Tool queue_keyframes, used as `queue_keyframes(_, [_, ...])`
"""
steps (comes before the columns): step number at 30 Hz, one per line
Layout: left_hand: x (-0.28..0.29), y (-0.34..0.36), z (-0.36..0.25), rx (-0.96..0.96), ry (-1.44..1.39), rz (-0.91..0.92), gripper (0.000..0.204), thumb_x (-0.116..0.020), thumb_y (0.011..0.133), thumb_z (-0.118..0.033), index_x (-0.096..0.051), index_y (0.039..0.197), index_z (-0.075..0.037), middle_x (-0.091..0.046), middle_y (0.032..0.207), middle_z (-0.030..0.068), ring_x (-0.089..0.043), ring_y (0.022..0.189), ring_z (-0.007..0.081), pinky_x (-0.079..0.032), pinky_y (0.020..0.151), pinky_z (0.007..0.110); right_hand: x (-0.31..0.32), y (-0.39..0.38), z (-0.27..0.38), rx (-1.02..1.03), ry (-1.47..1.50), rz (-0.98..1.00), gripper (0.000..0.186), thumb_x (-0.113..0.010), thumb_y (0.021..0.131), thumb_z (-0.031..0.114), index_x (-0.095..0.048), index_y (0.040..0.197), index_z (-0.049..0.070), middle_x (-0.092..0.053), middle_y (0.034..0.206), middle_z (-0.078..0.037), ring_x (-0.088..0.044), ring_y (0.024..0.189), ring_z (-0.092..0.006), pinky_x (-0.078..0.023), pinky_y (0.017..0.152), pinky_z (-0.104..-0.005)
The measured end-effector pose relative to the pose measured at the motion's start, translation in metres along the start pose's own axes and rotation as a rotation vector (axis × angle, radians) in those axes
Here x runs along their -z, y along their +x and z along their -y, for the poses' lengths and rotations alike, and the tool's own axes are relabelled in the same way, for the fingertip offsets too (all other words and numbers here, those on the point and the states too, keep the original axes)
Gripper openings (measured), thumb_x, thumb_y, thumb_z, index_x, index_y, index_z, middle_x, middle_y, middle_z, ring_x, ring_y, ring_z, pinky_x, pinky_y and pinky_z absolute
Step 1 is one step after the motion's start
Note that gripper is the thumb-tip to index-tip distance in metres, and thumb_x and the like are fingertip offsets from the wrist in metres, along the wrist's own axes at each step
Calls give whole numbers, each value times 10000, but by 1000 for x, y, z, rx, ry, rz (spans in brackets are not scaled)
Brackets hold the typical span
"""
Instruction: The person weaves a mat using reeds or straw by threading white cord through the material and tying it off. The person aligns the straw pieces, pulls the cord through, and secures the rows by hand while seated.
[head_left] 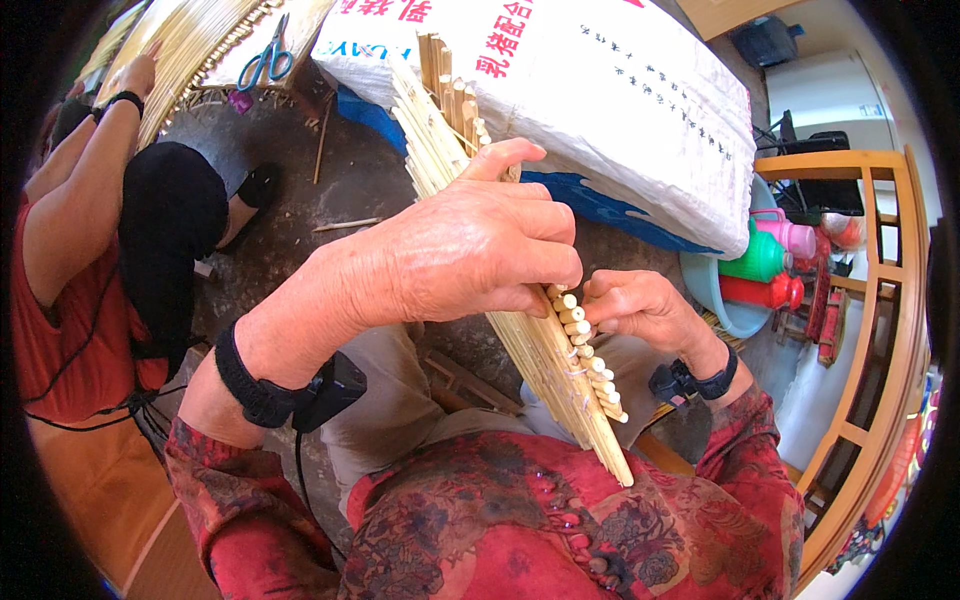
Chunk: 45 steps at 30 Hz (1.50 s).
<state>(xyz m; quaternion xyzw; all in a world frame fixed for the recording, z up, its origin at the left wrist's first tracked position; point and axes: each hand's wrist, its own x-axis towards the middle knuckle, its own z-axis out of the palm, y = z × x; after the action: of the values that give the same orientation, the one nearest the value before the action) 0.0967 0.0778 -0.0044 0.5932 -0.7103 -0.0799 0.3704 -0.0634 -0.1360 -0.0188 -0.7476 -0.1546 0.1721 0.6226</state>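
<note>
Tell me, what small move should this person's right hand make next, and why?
Perhaps the right hand should gently press the nearest stalk ends snug: its bent fingers are already beside that staggered row, while the left hand holds the stalks from above.

Reeds: middle stretch hidden under the left hand
Left hand: palm turned out of sight
Right hand: fingertips partly hidden by the reed ends; what they pinch, if anything, too small to tell
Thread: too fine to trace
White pack: cut off by the upper edge
Tub: left side hidden behind the pack
Co-worker: cut off by the dark left rim
</note>
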Motion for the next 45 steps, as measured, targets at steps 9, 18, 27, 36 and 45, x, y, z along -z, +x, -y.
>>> queue_keyframes(9, [1,-1,0,-5,21,-22,246,-753,669,-205,-615,865,-149,-554,858,-23,-581,854,165,-263,1058,502,-2,5,2,68,-191,-67,182,-649,822,99,-673,994,45,-484,695,-73,-530,641,-222,-418,577,-325])
queue_keyframes(18, [-1,-1,1,-17,26,-33,243,-751,664,-206,-610,854,-148,-552,853,-26,-577,836,156,-266,1057,496,-13,8,10,121,-291,-148,127,-663,806,60,-647,930,36,-488,703,-96,-520,640,-259,-409,560,-340])
queue_keyframes(27, [-4,2,4,-38,-4,-46,240,-747,670,-195,-600,853,-144,-536,825,-24,-571,829,163,-269,1054,502,-20,7,12,93,-311,-211,118,-645,805,22,-625,921,28,-515,732,-99,-535,658,-260,-419,570,-339])
queue_keyframes(36, [-6,2,3,-42,0,-49,251,-745,678,-199,-597,873,-146,-534,828,-21,-571,831,170,-266,1055,512,-10,1,12,79,-285,-142,174,-659,792,43,-639,964,24,-486,723,-96,-526,658,-253,-418,575,-341])
queue_keyframes(45, [-4,0,1,-35,9,-42,238,-746,678,-206,-607,861,-143,-543,845,-18,-575,843,168,-269,1049,507,-8,-4,5,10,-82,-68,248,-602,840,54,-652,1082,32,-456,710,-67,-527,657,-200,-448,610,-297])
